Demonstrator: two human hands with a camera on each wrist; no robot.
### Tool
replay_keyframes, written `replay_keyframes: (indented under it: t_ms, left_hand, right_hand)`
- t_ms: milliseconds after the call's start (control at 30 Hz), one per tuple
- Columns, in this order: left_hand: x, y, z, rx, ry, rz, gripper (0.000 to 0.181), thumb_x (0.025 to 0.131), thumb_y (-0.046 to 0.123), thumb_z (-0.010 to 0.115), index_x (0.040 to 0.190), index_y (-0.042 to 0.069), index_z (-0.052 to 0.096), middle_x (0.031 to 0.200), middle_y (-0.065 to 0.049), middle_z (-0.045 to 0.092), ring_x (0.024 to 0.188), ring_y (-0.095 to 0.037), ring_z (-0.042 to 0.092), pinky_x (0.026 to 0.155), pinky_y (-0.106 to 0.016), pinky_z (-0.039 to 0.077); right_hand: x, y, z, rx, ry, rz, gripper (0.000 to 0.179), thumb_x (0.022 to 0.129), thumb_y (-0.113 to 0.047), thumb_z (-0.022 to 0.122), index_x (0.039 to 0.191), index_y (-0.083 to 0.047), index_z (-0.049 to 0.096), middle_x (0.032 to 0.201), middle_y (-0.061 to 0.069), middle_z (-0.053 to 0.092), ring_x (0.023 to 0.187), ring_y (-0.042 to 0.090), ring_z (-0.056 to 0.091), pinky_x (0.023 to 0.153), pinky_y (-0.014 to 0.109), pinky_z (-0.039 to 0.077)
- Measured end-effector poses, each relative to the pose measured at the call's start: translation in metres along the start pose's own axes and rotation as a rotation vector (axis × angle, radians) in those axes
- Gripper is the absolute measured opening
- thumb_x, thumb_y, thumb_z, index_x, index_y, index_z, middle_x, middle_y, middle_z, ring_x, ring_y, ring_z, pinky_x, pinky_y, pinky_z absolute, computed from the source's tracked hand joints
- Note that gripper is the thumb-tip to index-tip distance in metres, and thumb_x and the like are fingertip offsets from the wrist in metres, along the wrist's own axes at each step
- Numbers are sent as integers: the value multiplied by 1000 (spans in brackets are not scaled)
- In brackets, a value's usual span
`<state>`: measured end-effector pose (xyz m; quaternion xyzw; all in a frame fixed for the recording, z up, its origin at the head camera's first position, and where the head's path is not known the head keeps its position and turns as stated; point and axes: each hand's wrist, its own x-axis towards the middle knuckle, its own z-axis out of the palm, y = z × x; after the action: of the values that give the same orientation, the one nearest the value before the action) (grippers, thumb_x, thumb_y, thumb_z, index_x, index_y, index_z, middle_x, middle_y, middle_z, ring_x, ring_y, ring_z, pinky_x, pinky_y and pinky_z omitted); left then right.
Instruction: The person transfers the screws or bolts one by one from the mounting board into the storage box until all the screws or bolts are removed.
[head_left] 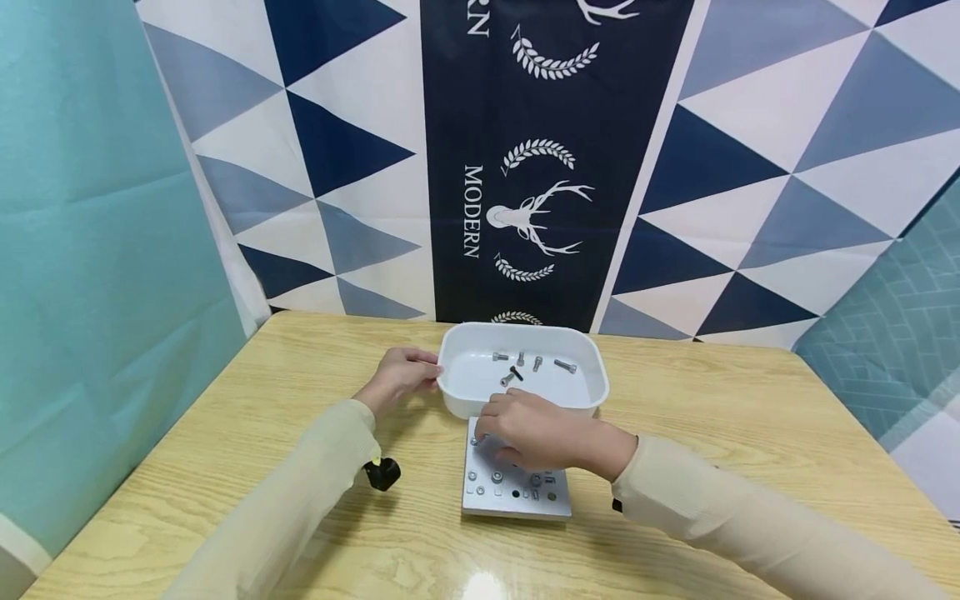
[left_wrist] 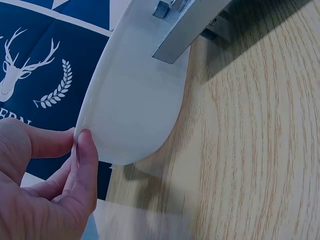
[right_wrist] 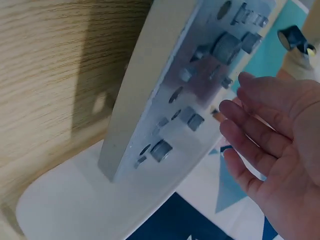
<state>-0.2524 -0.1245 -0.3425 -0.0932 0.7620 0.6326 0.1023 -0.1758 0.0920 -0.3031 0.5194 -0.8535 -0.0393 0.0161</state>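
Observation:
A white plastic tray (head_left: 459,406) stands on the table with several loose screws (head_left: 566,366) in it, one of them black (head_left: 517,373). My left hand (head_left: 405,375) pinches the tray's left rim between thumb and fingers, as the left wrist view also shows. In front of the tray lies a silver metal plate (head_left: 491,507) with holes and several bolts (right_wrist: 161,150) set in it. Over the plate's far part is my right hand (head_left: 532,432), fingers loosely bent, covering some of its bolts. In the right wrist view the fingertips are close to a small bolt (right_wrist: 226,82); nothing shows between them.
The wood-grain table (head_left: 697,400) extends on both sides of the tray and plate. Behind it hangs a patterned curtain (head_left: 360,167), and a teal cloth (head_left: 105,250) is at the left. A small black device (head_left: 383,474) sits under the left sleeve.

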Motion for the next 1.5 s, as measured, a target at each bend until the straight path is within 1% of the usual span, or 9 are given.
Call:
replay_keyframes:
  t_ms: [100,167,233,500,700,800,1000,1333,1500]
  left_hand:
    - [0,0,-1,5,1,1,29,87,2,66,115,-6,62,96,-12,62,68,-10,61,79,-27,59]
    - [0,0,-1,7,3,3,29,87,2,66,115,-6,62,97,-12,63,69,-10,61,84,-31,59]
    - [0,-1,-1,14,6,7,29,87,3,66,115,-5,62,97,-12,63,70,-11,62,86,-32,59]
    - [-1,-1,-1,21,7,11,28,87,3,66,113,-5,63,100,-13,63,71,-12,63,77,-26,60]
    - [-1,-2,0,16,11,6,27,87,3,66,113,-4,64,103,-15,63,73,-13,63,72,-22,58]
    - [-2,-2,-1,14,11,9,27,87,3,66,113,-5,64,103,-15,63,73,-13,63,72,-22,59]
    - [-1,-3,-1,17,11,14,28,87,3,66,113,-5,63,106,-17,64,69,-10,61,74,-24,59]
    - [0,-4,-1,25,8,12,30,88,4,65,116,-5,62,109,-18,64,71,-10,62,90,-35,58]
    - [1,-5,-2,17,7,14,28,88,4,65,115,-5,63,110,-18,64,72,-10,62,86,-31,59]
  right_hand:
    - [6,-3,0,-22,-14,-17,20,89,-15,66,108,-16,66,102,-5,68,99,11,59,91,30,51]
    - [10,-5,0,-39,-14,-31,17,90,-14,64,107,-17,66,99,-5,67,97,11,58,89,29,51]
    - [14,-6,1,-58,-8,-51,13,91,-12,63,103,-17,67,96,-6,66,94,11,58,87,29,51]
    - [22,-4,4,-87,-9,-84,12,89,-10,62,96,-17,69,93,-6,67,90,10,59,82,26,50]
    - [25,-1,8,-77,32,-103,12,87,-8,64,93,-17,71,90,-7,68,86,10,59,80,24,50]
    - [27,1,10,-70,55,-117,12,86,-7,65,91,-17,71,88,-7,69,84,9,60,80,24,50]
    - [29,5,13,-40,86,-125,10,87,-9,65,87,-17,71,84,-7,68,81,9,60,80,24,51]
    - [29,7,15,-21,107,-149,9,87,-10,65,85,-18,70,82,-8,67,79,9,58,78,24,49]
    - [30,8,12,-30,130,-163,10,86,-9,65,84,-18,69,81,-8,66,77,9,57,76,23,48]
